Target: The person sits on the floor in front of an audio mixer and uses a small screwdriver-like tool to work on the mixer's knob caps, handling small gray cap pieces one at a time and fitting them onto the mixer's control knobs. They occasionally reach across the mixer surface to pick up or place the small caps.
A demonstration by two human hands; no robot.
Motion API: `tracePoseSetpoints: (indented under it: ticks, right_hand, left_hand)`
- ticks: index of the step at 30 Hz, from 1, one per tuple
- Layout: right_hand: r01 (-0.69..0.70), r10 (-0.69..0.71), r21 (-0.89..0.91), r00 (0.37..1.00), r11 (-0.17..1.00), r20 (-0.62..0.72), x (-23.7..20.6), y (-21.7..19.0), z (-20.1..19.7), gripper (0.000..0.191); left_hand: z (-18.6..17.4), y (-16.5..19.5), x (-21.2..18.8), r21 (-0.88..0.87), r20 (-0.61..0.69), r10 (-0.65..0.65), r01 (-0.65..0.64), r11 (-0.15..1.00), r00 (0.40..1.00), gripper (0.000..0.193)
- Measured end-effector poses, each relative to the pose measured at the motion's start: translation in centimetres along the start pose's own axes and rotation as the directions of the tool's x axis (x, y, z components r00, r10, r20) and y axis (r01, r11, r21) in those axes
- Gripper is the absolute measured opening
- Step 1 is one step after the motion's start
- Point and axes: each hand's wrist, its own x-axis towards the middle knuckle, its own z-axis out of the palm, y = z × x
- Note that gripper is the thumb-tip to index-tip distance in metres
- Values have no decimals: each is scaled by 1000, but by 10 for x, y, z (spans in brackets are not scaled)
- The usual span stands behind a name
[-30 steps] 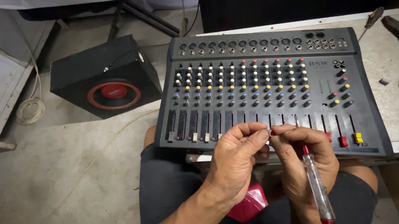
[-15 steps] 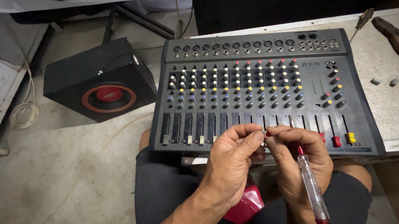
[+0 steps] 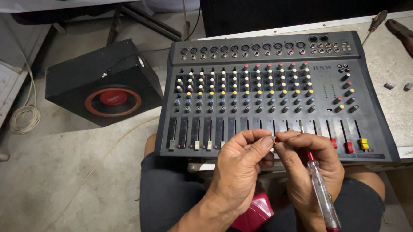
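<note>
With a screwdriver tucked in our right hand, both grips pinch a small red cap together with our left hand; seating it on the mixer likely needs careful alignment.

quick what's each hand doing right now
Left hand: fingertips pinched on a small part, too small to identify.
Right hand: closed, holding a clear-handled screwdriver.

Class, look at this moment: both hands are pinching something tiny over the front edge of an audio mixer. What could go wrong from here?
1. The small red part, pinched between left hand and right hand, could slip and drop between the knees.
2. The clear-handled screwdriver, only loosely tucked in the right hand, might fall.
3. The mixer overhangs the table edge; a bump could tip it.
</note>
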Motion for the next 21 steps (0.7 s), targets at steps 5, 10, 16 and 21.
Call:
tracePoseSetpoints:
  ticks: [5, 10, 16, 21]
  right_hand:
    - [-2, 2, -15, 1000, 1000, 3, 4, 1, 6, 25]
    - [30, -29, -25, 999, 999, 18, 6, 0, 9, 25]
    - [29, -28, -28, 999, 999, 28, 7, -4, 12, 26]
    - [49, -48, -19, 998, 999, 41, 9, -5, 15, 22]
  left_hand:
    - [-2, 6, 1, 0, 8, 6, -6, 1000, 1000, 20]
    - [-2, 8, 4, -15, 28, 24, -24, 1000, 999, 19]
    - [-2, 11, 2, 26, 3, 8, -8, 1000, 1000, 20]
    - [-1, 15, 1, 28, 25, 17, -18, 999, 1000, 21]
